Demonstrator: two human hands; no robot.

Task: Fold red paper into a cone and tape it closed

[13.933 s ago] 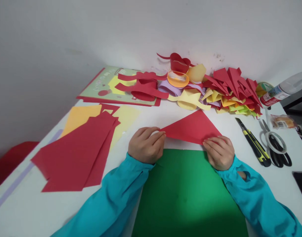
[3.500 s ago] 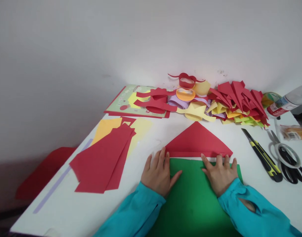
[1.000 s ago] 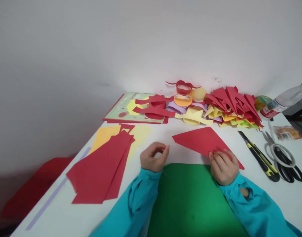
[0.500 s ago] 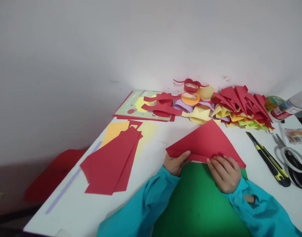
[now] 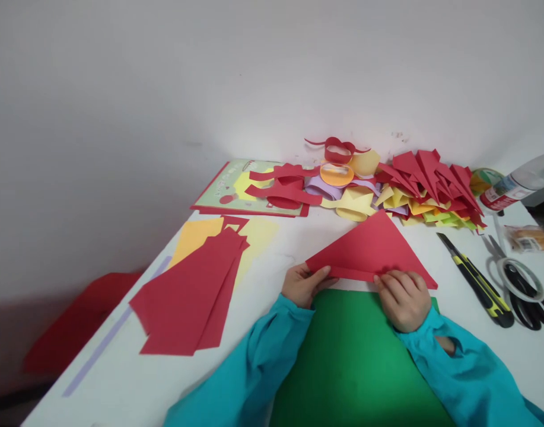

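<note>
Between my hands is a red paper triangle [image 5: 372, 246] with a narrow strip folded up along its near edge. My left hand [image 5: 304, 284] pinches the triangle's left corner, thumb on top and fingers underneath. My right hand [image 5: 403, 296] grips the folded strip right of the middle, its fingertips closed on the paper. Below both hands a green sheet [image 5: 352, 362] lies on the white table, close to the near edge of the triangle.
Red paper pieces [image 5: 187, 296] lie at left, overlapping yellow sheets. A green booklet [image 5: 236, 187], cut-paper shapes [image 5: 354, 201] and a pile of folded paper [image 5: 427, 184] line the wall. At right are a utility knife [image 5: 476, 279], scissors [image 5: 532, 311], a tape roll [image 5: 521, 279] and a bottle [image 5: 516, 184].
A strip has been folded along the triangle's near edge since the earliest frame. My left hand, off the paper a second ago, has taken hold of its left corner again.
</note>
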